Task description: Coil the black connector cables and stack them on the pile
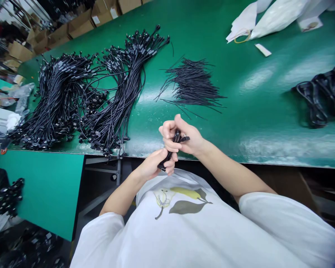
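Observation:
Close to my body, at the table's front edge, a folded black cable [170,149] is gripped between both hands. My left hand [156,162] closes round its lower end, where a connector pokes out. My right hand [182,137] is curled round the upper part, with a black plug [185,139] showing by the fingers. Just beyond my hands lies a loose pile of thin black ties [195,83]. Whether one of these ties is in my fingers, I cannot make out.
Two large heaps of black cables, a left heap [58,96] and a nearer heap [123,89], cover the left of the green table [240,130]. Coiled black cables [324,96] lie at the right. White bags [279,18] sit at the back right; cardboard boxes [80,24] stand beyond.

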A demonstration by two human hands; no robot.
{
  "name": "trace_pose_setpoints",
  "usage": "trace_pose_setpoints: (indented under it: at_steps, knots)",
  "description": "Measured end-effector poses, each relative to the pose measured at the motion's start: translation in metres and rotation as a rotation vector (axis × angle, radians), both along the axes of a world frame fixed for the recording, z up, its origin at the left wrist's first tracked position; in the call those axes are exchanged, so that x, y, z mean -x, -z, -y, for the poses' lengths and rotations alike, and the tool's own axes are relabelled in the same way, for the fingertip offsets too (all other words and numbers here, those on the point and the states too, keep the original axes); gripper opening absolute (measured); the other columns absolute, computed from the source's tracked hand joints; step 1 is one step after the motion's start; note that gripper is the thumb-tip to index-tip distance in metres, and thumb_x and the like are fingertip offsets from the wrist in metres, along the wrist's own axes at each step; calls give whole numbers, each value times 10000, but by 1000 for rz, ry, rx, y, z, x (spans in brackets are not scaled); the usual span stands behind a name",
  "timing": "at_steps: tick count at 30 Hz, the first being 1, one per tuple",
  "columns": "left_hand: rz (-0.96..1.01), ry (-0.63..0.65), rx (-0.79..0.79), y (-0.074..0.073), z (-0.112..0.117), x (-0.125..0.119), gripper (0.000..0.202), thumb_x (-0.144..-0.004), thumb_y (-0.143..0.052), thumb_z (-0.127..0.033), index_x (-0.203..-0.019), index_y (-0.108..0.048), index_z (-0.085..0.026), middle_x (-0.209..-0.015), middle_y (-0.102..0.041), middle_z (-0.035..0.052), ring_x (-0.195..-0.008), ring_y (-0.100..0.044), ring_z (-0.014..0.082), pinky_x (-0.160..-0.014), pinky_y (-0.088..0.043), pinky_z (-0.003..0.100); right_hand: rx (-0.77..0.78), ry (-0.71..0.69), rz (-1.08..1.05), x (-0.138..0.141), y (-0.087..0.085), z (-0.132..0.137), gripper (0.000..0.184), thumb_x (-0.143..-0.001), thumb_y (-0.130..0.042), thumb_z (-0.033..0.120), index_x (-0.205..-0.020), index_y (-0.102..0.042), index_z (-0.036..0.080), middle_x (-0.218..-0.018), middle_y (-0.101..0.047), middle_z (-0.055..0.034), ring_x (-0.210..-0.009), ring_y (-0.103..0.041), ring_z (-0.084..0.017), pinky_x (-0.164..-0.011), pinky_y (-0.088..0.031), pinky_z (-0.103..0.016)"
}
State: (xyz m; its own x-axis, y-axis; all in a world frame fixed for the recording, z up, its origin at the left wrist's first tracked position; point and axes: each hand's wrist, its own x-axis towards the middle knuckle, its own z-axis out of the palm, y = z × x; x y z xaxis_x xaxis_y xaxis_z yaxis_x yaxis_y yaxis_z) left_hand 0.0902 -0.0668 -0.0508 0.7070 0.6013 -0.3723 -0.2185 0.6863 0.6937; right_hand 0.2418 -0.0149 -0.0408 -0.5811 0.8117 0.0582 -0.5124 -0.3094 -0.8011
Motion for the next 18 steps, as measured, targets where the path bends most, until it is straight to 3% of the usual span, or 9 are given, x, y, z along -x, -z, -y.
trace_pose_setpoints:
  at_steps: [2, 4, 7, 10, 14, 18]
  knots:
    - [-5, -46, -9, -1, -3, -1, 429, -801, -664, -547, -829, -591, -126, -580, -353, -59, -489, -399, 74, -503, -400, 232, -178, 49, 174, -13, -4, -3, 669, -857, -293, 795, -756, -520, 173, -610, -432, 29, -431, -433, -86, -465, -430, -259]
    - [-56, -150, -71, 2, -7, -1, 408, -795, -682, -518, -852, -587, -126, -603, -358, -58, -510, -383, 68, -518, -381, 225, -487, 213, 462, -25, -11, -4, 633, -903, -306, 728, -847, -584, 162, -772, -571, -48, -688, -589, -156, -674, -504, -327]
    - [-208, -227, -256, 8, -13, 2, 415, -820, -638, -544, -852, -557, -139, -610, -374, -58, -526, -378, 75, -529, -366, 232, -1065, 399, 915, -39, -15, -2, 444, -966, -401, 535, -1053, -628, 164, -1073, -614, -111, -1038, -565, -222, -930, -422, -419]
    - [-391, -56, -447, 10, -17, 9, 434, -887, -510, -582, -866, -544, -149, -625, -419, -43, -563, -418, 98, -573, -382, 254, -1458, 216, 1209, -46, -5, 5, 346, -1012, -339, 322, -1020, -623, 124, -923, -628, -109, -880, -565, -194, -820, -409, -366]
    - [-537, 170, -601, 5, -17, 16, 498, -955, -324, -581, -898, -560, -146, -621, -427, -34, -590, -426, 114, -620, -382, 266, -1569, -78, 1360, -52, 12, 14, 329, -1011, -306, 214, -834, -572, 132, -718, -557, -55, -645, -477, -153, -585, -291, -283]
    - [-566, 259, -635, 7, -19, 15, 455, -976, -294, -521, -819, -525, -162, -615, -439, -34, -585, -424, 112, -622, -375, 258, -1539, -105, 1400, -53, 15, 18, 277, -997, -407, 322, -866, -568, 139, -854, -581, -73, -723, -515, -159, -587, -290, -273]
